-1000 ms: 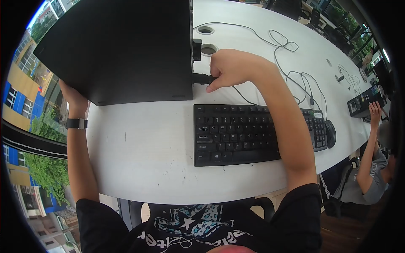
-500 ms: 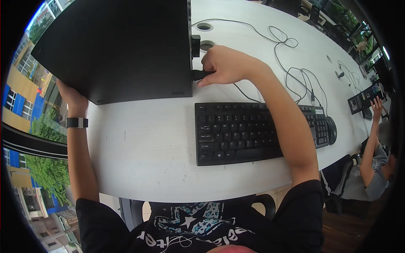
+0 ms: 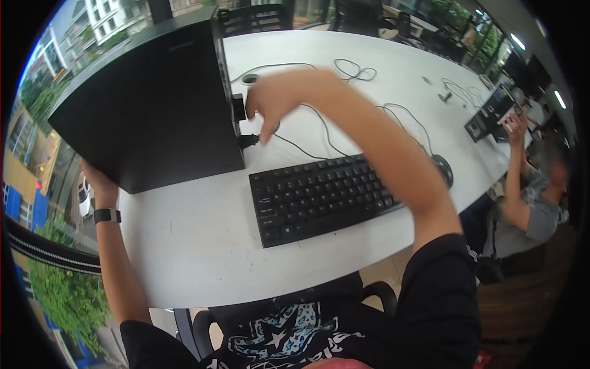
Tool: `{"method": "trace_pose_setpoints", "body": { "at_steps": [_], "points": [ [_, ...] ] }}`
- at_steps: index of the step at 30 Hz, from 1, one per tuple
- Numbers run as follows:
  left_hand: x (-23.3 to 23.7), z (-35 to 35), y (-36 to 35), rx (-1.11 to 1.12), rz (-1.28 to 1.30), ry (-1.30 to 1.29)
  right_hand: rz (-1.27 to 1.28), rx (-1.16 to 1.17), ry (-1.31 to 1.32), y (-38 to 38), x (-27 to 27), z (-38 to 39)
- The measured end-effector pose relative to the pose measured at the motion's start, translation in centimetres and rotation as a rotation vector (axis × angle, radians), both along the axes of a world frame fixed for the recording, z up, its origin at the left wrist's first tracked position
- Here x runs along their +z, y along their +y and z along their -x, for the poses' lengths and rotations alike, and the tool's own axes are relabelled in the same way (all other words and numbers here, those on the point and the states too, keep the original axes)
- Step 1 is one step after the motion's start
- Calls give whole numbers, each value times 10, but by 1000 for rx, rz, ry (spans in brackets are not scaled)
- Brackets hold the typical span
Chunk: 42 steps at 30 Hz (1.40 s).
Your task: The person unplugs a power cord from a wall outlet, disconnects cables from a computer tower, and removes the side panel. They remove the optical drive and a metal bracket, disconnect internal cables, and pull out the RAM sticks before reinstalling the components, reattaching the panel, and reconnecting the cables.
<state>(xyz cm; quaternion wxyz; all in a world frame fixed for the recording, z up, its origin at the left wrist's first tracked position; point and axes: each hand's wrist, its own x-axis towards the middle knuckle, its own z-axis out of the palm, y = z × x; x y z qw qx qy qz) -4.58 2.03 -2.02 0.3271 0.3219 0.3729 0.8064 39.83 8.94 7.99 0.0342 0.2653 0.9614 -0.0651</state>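
Note:
A large black computer case (image 3: 153, 104) stands on the white table. My left hand (image 3: 97, 183) is at its left side, with the fingers hidden behind it. Beside the case's right edge is my right hand (image 3: 270, 101), slightly blurred, its thumb and fingers apart with nothing visible between them. Two black plugs stick out of that edge: an upper one (image 3: 238, 107) close to my fingers and a lower one (image 3: 248, 141) just left of my thumb tip. A thin cable runs from near the lower plug toward the keyboard.
A black keyboard (image 3: 319, 200) lies under my right forearm, with a mouse (image 3: 442, 171) at its right end. Loose cables (image 3: 356, 71) curl across the white table (image 3: 190, 258). At the right, another person (image 3: 531, 209) handles a dark device (image 3: 490, 114).
The view has shifted, showing more beyond the table. My right hand has let go of the lower plug and its fingers have parted. My left hand remains at the case's side.

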Motion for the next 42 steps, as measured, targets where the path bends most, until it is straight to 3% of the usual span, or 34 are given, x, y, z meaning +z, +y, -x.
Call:
{"method": "trace_pose_setpoints", "body": {
  "at_steps": [2,5,6,8,10,13,17,19,20,22,23,24,26,28,30,32,34,36,38,40,41,42],
  "points": [
    [-1,3,0,-15,42,1,47,-199,-174,-5,55,-11],
    [-26,27,13,34,18,49,-20,-484,-361,-5,81,-48],
    [-29,29,15,39,19,8,-24,-568,-434,-8,74,-66],
    [-34,30,15,49,-14,164,-16,-647,-588,-7,36,-105],
    [-40,33,16,35,4,151,104,-902,-780,-17,4,-129],
    [-27,28,17,15,8,164,235,-1083,-557,-30,1,-165],
    [-32,27,19,81,43,172,101,-948,-585,-31,-17,-248],
    [-23,19,15,89,39,166,-319,-477,-293,-27,-45,-293],
    [-21,15,13,97,39,166,-329,-471,-300,-25,-51,-299],
    [-24,17,10,109,53,203,-344,-972,-435,-24,-59,-301],
    [-22,16,11,113,67,255,-88,-1215,-482,-33,-49,-278],
    [-19,14,10,111,56,259,-94,-1220,-472,-34,-53,-283],
    [-16,7,7,115,39,192,133,-1269,-267,-33,-65,-289],
    [-20,14,9,89,35,199,88,-1207,-236,-33,-66,-296],
    [-25,24,14,57,46,200,-141,-979,-280,-30,-60,-302],
    [-31,30,16,52,66,191,-195,-1036,-80,-30,-33,-301],
    [-27,27,12,60,87,173,-632,-902,-37,-28,-3,-305],
    [-26,23,10,63,110,158,-807,-953,400,-30,46,-276],
    [-25,24,10,26,73,127,-727,-1014,774,-36,93,-243],
    [-36,35,19,26,52,165,-352,-676,1331,-26,114,-235],
    [-45,46,23,28,35,202,-334,-657,1352,-25,116,-214],
    [-53,56,28,85,-30,404,-186,-569,1423,-27,110,-180]
  ]
}}
